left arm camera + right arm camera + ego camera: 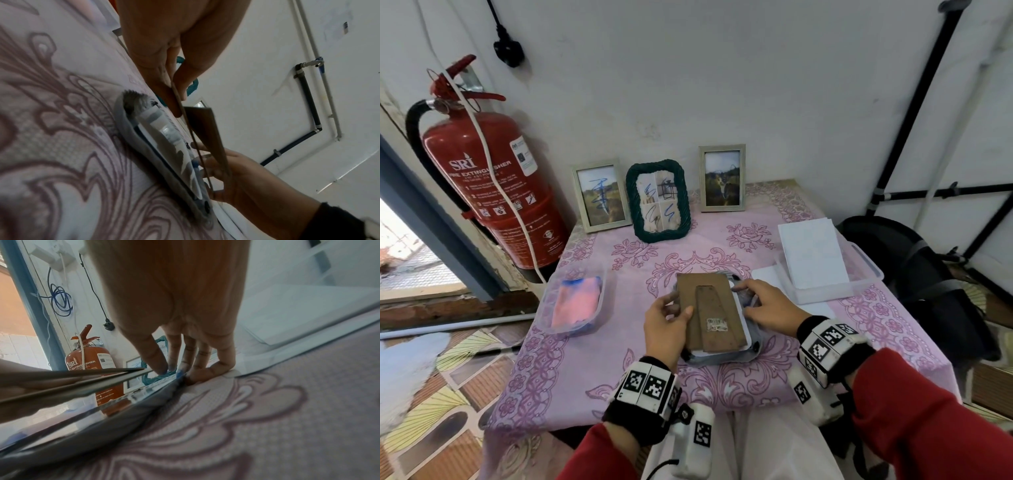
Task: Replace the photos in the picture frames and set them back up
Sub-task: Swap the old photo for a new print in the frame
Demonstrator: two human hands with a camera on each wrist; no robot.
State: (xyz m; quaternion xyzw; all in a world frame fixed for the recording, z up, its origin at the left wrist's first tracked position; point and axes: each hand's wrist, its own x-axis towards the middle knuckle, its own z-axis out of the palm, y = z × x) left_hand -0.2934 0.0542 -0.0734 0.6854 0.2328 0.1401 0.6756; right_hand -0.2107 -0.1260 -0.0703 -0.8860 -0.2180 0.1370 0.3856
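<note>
A grey picture frame (722, 358) (131, 129) (123, 415) lies face down at the middle of the table. Its brown backing board (709, 308) (205, 129) (72, 378), with a stand flap, is tilted up off it on the left. My left hand (671, 315) (179, 100) pinches the board's left edge between thumb and fingers. My right hand (750, 298) (176, 369) rests its fairly straight fingertips on the frame's right rim near the far corner, the little finger bent against the cloth. White paper shows under the board.
Three frames stand at the back: a silver one (601, 195), a green rope one (657, 200) and another silver one (722, 178). A clear tub with a pink and blue cloth (575, 301) sits left, a tub with white sheets (815, 253) right. A fire extinguisher (493, 185) hangs at the left.
</note>
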